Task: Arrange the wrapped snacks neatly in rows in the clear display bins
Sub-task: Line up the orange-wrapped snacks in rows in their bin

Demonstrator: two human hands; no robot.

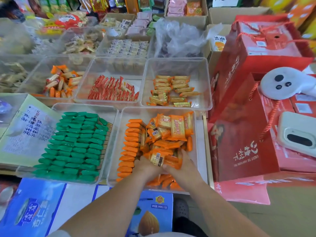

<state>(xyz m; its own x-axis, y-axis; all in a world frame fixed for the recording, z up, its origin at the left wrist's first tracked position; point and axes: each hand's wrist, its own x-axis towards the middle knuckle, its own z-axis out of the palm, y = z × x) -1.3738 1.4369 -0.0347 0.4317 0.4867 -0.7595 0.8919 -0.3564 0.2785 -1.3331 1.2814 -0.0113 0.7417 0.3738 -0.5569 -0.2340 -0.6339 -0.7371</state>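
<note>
Our left hand (pixel 146 166) and right hand (pixel 185 165) hold a bunch of orange snacks (pixel 159 159). Some could slip and mess our neat row (pixel 130 144).

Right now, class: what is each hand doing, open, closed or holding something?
Left hand: holds orange snacks.
Right hand: holds the same orange snacks.

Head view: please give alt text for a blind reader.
Left hand and right hand hold loose orange packets in a clear bin with one neat row along its left side. The neighbouring bin holds green packets in rows.
</note>
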